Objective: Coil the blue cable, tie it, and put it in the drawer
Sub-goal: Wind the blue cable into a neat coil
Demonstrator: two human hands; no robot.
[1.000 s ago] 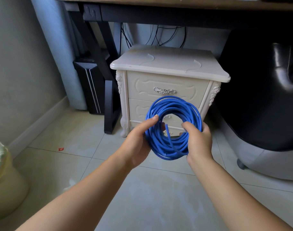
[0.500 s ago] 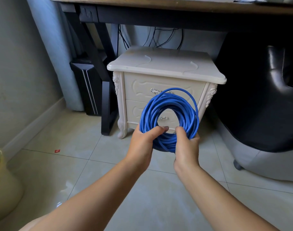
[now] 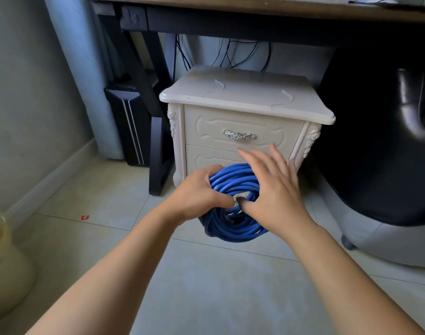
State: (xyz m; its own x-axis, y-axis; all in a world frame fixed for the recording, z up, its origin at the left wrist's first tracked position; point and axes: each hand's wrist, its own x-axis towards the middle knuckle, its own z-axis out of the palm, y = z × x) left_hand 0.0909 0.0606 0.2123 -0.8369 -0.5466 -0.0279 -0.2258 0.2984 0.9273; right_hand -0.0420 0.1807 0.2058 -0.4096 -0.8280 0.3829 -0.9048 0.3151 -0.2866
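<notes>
The blue cable (image 3: 233, 228) is wound into a thick coil and hangs in front of the cream nightstand (image 3: 245, 100). My left hand (image 3: 199, 192) grips the coil's upper left side, fingers wrapped over the strands. My right hand (image 3: 272, 187) is spread flat with fingers apart, in front of the coil's right side, its thumb near the coil's middle; it holds nothing. Both drawers are closed: the upper drawer (image 3: 206, 126) shows a silver handle (image 3: 239, 135), and the lower drawer (image 3: 201, 158) is mostly hidden behind my hands and the coil.
A dark desk (image 3: 230, 18) spans above the nightstand, with black wires hanging behind. A black computer tower (image 3: 127, 122) and desk leg stand to the left. A black chair (image 3: 380, 141) is close on the right. A lined bin (image 3: 3, 264) sits at the lower left on the tiled floor.
The coil has dropped lower. My right hand let go of it and opened toward the drawers, while the left hand alone keeps hold. The view has moved closer to the nightstand.
</notes>
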